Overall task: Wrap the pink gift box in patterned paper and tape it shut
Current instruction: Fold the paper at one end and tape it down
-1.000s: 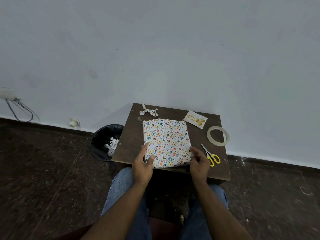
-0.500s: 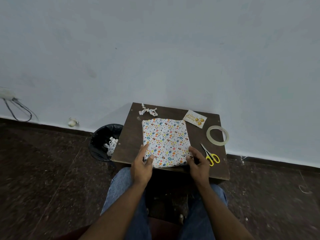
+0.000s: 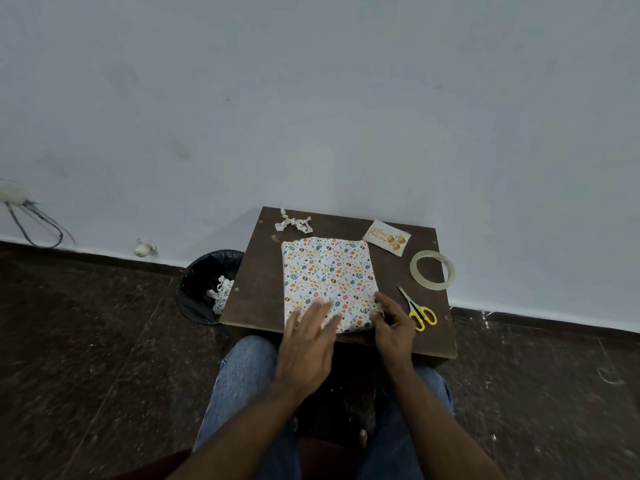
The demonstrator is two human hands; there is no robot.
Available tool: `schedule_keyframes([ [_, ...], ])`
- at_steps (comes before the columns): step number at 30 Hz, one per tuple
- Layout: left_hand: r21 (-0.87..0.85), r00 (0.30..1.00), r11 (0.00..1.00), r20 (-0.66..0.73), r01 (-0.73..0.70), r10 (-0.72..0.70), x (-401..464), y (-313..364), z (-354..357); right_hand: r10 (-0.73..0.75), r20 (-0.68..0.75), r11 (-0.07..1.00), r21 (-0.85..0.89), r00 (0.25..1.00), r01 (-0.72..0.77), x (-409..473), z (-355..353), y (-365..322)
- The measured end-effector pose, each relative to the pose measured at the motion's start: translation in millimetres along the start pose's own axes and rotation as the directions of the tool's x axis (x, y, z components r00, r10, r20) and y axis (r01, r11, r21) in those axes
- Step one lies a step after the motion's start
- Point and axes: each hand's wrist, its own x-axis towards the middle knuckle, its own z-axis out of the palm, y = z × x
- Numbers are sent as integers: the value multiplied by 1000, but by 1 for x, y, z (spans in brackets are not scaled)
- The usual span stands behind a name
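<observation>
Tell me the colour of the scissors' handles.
Yellow; the scissors lie right of the wrapped box, clearest in the head view.

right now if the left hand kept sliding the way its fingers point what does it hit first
Probably nothing beyond the wrapped box under the blurred left hand; past its far right corner, the birthday card.

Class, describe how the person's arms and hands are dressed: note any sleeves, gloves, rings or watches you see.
Both forearms are bare, with no sleeves in view. The left hand and right hand wear no gloves; no ring, watch or bracelet shows, though the left hand is motion-blurred.
</observation>
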Motion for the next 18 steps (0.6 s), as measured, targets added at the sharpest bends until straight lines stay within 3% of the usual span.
schedule_keyframes([
  [3, 87, 978, 988, 179, -126, 109, -7, 15, 6, -2, 9, 1000, 0, 1000, 2, 1, 0, 1],
  [9, 106, 967, 987, 237, -124, 96, -3, 12, 6, -17, -6, 998, -64, 1000, 16, 3, -1, 1],
  [11, 105, 959, 988, 269, -116, 84, 0, 15, 3, -118, 11, 975, -188, 993, 118, 3, -2, 3],
  [14, 99, 955, 990, 288, -100, 67, 4, 22, 3, -399, 200, 721, -535, 895, 441, 13, -11, -1],
  [16, 87, 957, 990, 280, -109, 81, 8, 22, 2, -485, 268, 582, -611, 833, 536, 28, -21, -14],
  [18, 72, 957, 989, 269, -130, 106, 12, 22, -2, -529, 251, 508, -672, 811, 539, 47, -31, -27],
])
